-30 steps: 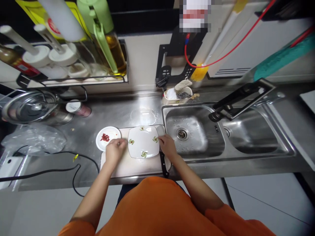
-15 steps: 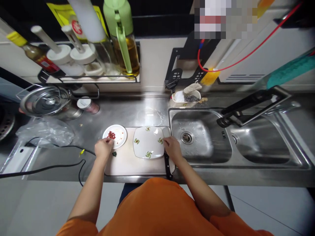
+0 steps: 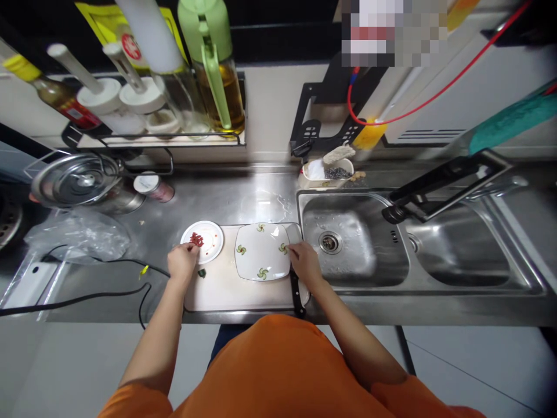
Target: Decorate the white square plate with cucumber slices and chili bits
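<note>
My left hand [image 3: 181, 262] is closed in a pinch at the lower left rim of a small round white plate [image 3: 214, 237]. Chopped red pieces [image 3: 196, 239] lie in that plate, close to my fingertips. My right hand [image 3: 306, 265] pinches the right edge of a white squarish plate [image 3: 261, 252] decorated with green swirls. Both plates rest on a pale cutting board [image 3: 239, 297]. A knife's black handle [image 3: 297, 295] sticks out below my right hand. Beside the small plate, a dark green scrap [image 3: 202, 273] lies on the board.
A double steel sink [image 3: 361, 249] with a black faucet [image 3: 429, 188] is to the right. A plastic bag [image 3: 78, 235], a lidded pot [image 3: 85, 183], a small can [image 3: 153, 187] and a black cable [image 3: 100, 295] occupy the left. Above hangs a rack [image 3: 174, 139] of seasonings and oil.
The camera view has shifted very slightly. Both hands and both plates stay in nearly the same places.
</note>
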{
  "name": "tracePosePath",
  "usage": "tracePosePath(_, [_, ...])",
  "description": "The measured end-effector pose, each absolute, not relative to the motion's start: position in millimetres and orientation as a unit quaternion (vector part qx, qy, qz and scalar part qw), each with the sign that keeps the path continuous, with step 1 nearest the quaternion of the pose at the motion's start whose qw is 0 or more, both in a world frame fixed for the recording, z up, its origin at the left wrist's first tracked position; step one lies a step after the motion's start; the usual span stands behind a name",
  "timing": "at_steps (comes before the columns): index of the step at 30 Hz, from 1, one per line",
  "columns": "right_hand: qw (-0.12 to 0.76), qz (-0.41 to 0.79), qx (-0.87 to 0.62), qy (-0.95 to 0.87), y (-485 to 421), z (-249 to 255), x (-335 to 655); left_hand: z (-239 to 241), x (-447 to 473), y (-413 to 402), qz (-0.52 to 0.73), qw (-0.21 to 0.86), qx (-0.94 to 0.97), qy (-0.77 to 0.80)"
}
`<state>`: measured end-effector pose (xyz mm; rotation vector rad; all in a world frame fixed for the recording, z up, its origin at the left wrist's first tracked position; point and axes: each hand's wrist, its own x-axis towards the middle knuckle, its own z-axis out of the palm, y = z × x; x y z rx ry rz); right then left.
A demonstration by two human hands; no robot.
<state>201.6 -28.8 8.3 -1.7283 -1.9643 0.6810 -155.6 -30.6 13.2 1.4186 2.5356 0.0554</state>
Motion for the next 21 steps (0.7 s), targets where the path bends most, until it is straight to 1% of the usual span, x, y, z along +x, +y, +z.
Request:
tracePosePath(8, [0.219,0.248,-0.626,-0.706,-29.9,11.5,204.4,22.4,-162.6,-44.7,0.066,0.166,0.464,0.868])
tracePosePath(12, [0.229,0.249,-0.618,-0.71,-34.3,18.3,202.2,34.0,-144.7,-55.4,0.13,0.184,0.478,0.849])
tracePosePath(16, [0.226,0.255,-0.609,-0.717,-42.6,23.8,197.6,33.7,-97.6,-68.0,0.229,0.265,0.534,0.77])
tracePosePath(18, [0.227,0.267,-0.596,-0.722,-48.5,23.8,194.4,28.2,-70.3,-74.5,0.243,0.315,0.581,0.71])
tracePosePath(21, [0.227,0.287,-0.576,-0.731,-58.9,20.0,188.3,17.0,-36.8,-83.2,0.263,0.356,0.618,0.649])
